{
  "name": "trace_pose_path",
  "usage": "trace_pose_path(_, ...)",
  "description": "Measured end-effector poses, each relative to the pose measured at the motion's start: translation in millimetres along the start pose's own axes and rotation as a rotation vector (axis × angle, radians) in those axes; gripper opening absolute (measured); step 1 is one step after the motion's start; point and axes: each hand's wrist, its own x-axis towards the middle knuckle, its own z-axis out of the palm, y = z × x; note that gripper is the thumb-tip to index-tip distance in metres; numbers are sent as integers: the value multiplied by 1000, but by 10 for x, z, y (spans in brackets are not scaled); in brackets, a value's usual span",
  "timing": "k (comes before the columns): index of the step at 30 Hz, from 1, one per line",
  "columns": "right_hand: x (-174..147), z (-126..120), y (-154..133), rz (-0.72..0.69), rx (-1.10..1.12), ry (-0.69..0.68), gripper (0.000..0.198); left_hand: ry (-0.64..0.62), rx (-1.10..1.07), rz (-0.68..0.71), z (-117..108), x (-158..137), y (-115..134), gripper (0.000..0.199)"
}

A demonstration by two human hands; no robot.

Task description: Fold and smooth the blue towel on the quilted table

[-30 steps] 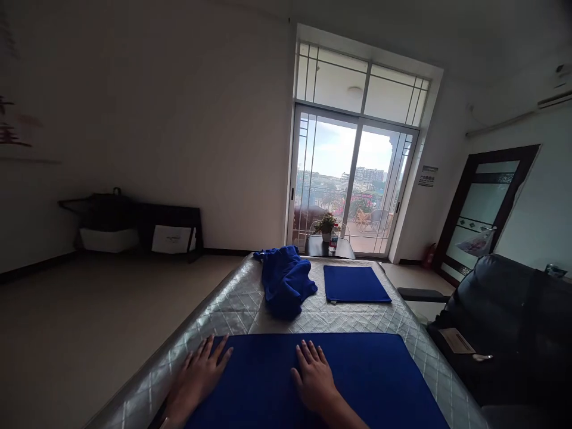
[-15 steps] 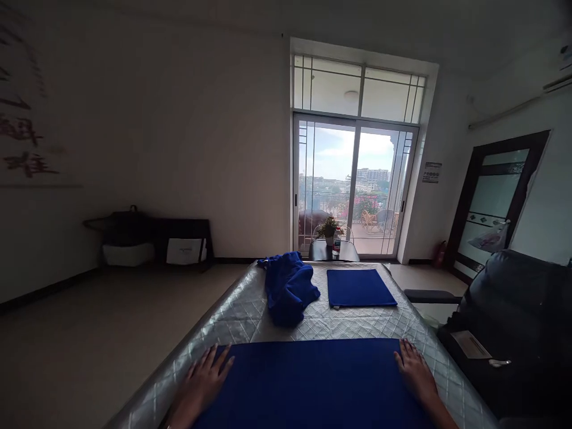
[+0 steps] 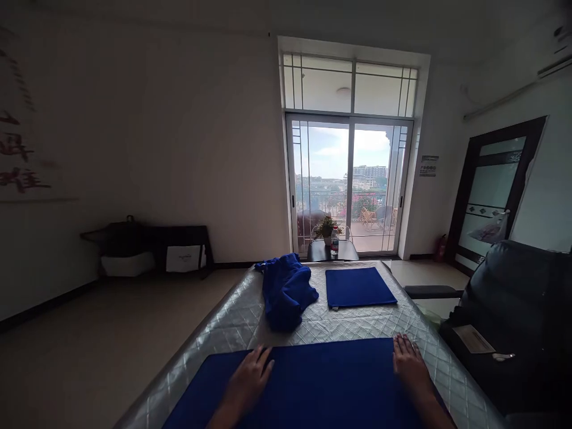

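Note:
A blue cloth (image 3: 326, 387) lies spread flat on the silver quilted mattress (image 3: 348, 328), its near part running out of view. My left hand (image 3: 248, 378) rests on the cloth left of its middle, fingers stretched towards the far edge. At the far right corner my right hand (image 3: 410, 363) lies flat with its fingers extended. Beyond the cloth sits a crumpled blue cloth (image 3: 288, 292). To its right is a neatly folded blue cloth (image 3: 361, 286) with a small white tag at its near left corner.
A small black table (image 3: 319, 251) with a potted plant (image 3: 328, 229) and a bottle (image 3: 335, 243) stands past the mattress. A dark armchair (image 3: 513, 304) is close on the right. Bags (image 3: 185, 258) sit by the left wall.
My left hand has slid right, from the cloth's far left corner towards its middle. My right hand stays near the right corner. The view has shifted slightly.

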Motion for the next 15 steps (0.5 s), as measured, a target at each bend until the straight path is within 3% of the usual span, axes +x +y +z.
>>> trace_pose_path(4, -138, -154, -759, -213, 213, -92, 57, -19, -283, 186, 22, 156, 815, 55)
trace_pose_path(7, -252, -157, -1382, -349, 364, -153, 56, -38, -317, 243, 94, 212, 1096, 57)
trace_pose_path(11, -315, -110, -1934, -376, 454, -222, 58, -48, -274, 219, 130, 183, 1100, 56)
trace_pose_path(15, -348, -63, -2049, -347, 473, -240, 60, -43, -216, 168, 34, 57, 841, 56)
